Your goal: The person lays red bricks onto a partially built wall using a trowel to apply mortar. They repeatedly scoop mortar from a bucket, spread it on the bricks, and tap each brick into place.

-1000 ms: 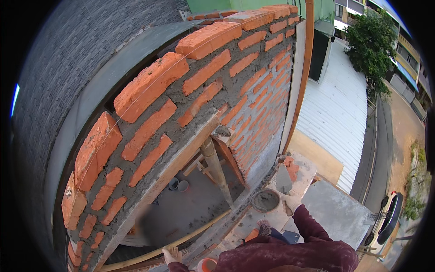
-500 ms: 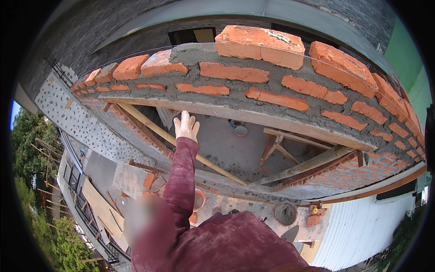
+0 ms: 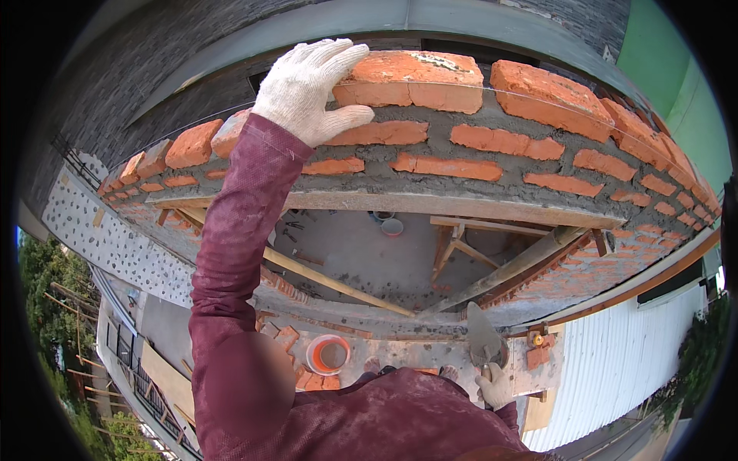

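Observation:
My left hand (image 3: 311, 92), in a white knitted glove, is up at the top of the brick wall. Its fingers stretch over the left end of a large orange brick (image 3: 411, 77) in the top row, with the thumb apart in front; the glove hides the mortar bed there, and how firmly it touches the brick is unclear. Low on the right, my gloved right hand (image 3: 496, 386) is closed round the handle of a trowel (image 3: 482, 334). The trowel's grey blade points up, in front of a round mortar container (image 3: 501, 355).
A thin string line (image 3: 538, 100) runs along the top course. Below the wall, a wooden lintel board (image 3: 384, 201) spans an opening with a bamboo pole (image 3: 338, 284) and timber props (image 3: 500, 276). An orange bucket (image 3: 328, 355) and loose bricks (image 3: 538, 356) stand near my feet.
My left hand has moved up from in front of the opening to the brick on the wall top. My right hand and the trowel's full blade have come into view at the lower right.

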Motion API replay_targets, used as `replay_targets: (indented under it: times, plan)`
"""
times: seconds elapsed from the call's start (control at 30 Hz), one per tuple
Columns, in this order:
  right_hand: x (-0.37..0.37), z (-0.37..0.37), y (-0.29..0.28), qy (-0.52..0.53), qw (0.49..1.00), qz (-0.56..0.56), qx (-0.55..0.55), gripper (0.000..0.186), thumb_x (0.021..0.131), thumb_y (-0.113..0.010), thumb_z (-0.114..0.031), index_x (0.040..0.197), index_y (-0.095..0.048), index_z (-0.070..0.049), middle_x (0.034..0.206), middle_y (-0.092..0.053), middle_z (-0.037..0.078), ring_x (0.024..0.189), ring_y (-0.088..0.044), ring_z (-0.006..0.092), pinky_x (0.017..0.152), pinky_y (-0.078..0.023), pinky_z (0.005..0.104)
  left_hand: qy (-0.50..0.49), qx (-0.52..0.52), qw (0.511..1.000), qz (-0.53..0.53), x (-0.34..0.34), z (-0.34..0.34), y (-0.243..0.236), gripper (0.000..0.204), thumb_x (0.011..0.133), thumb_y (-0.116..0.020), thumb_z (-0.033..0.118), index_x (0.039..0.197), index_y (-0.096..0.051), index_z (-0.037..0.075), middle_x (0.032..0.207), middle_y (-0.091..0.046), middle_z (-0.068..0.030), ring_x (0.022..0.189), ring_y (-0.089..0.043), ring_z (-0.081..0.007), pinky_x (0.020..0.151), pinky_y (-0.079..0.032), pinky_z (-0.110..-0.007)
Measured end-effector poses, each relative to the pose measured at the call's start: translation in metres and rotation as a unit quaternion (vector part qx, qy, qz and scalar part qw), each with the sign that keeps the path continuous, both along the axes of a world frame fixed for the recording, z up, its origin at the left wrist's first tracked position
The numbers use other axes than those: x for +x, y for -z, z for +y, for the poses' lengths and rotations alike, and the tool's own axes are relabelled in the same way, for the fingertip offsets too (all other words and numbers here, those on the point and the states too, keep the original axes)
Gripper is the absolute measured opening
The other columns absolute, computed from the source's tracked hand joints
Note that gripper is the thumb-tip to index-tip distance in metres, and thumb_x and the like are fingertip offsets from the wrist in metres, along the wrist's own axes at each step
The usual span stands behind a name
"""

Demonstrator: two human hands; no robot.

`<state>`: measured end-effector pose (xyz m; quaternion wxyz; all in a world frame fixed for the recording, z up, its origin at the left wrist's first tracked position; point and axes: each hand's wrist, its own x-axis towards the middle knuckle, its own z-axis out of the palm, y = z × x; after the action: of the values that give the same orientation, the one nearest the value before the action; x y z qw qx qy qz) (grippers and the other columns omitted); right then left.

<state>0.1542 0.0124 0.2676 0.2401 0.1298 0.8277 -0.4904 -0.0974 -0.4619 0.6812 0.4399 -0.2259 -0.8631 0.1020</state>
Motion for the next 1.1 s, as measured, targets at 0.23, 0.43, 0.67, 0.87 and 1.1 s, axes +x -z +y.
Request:
replay_targets:
  times: [0.23,0.43,0.67,0.87,1.1]
  plan:
    - [-0.132,-0.033,-0.326,-0.112,0.848,0.506,0.111,0.05,0.096,-0.062,-0.017,0.141,-0.055,0.004,0.105,-0.071,0.025,0.097,-0.074,0.0345,0.086,-0.056,0.041,-0.029,0.028,0.986,-0.159,-0.036,0.01,-0.015,0.071,0.077,-0.083,0.035,0.144,-0.063,0.018,0.138,-0.068,-0.0063,0.122,-0.062,-0.0321,0.113,-0.046,-0.044]
    - [-0.254,-0.113,-0.483,-0.254,0.646,0.629,0.351,0.039,0.104,-0.056,-0.029,0.125,-0.063,0.002,0.099,-0.073,0.025,0.094,-0.072,0.0412,0.083,-0.057,0.0463,-0.044,0.007,0.992,-0.12,-0.037,0.011,-0.012,0.069,0.077,-0.084,0.035,0.142,-0.065,0.017,0.136,-0.069,-0.0067,0.115,-0.064,-0.0309,0.111,-0.048,-0.042]
    - [-0.31,-0.172,-0.505,-0.334,0.623,0.559,0.433,0.042,0.11,-0.045,-0.034,0.121,-0.068,-0.001,0.101,-0.071,0.021,0.095,-0.07,0.0356,0.089,-0.056,0.0438,-0.054,0.001,0.991,-0.123,-0.034,0.018,-0.013,0.068,0.078,-0.084,0.037,0.141,-0.066,0.017,0.134,-0.07,-0.0074,0.112,-0.063,-0.0301,0.106,-0.051,-0.041]
    - [-0.334,-0.179,-0.507,-0.35,0.61,0.562,0.436,0.045,0.11,-0.045,-0.038,0.113,-0.071,-0.002,0.097,-0.071,0.019,0.092,-0.07,0.0349,0.089,-0.057,0.0448,-0.072,-0.004,0.99,-0.12,-0.038,0.013,-0.011,0.067,0.079,-0.081,0.04,0.141,-0.066,0.016,0.133,-0.07,-0.0066,0.112,-0.062,-0.03,0.105,-0.051,-0.04]
    - [-0.263,-0.203,-0.553,-0.382,0.689,0.455,0.416,0.045,0.099,-0.053,-0.036,0.115,-0.071,0.003,0.107,-0.074,0.025,0.099,-0.07,0.0365,0.09,-0.052,0.0447,-0.092,-0.015,0.989,-0.117,-0.038,0.016,-0.013,0.067,0.08,-0.081,0.042,0.141,-0.066,0.019,0.132,-0.07,-0.0061,0.112,-0.063,-0.0302,0.106,-0.052,-0.041]
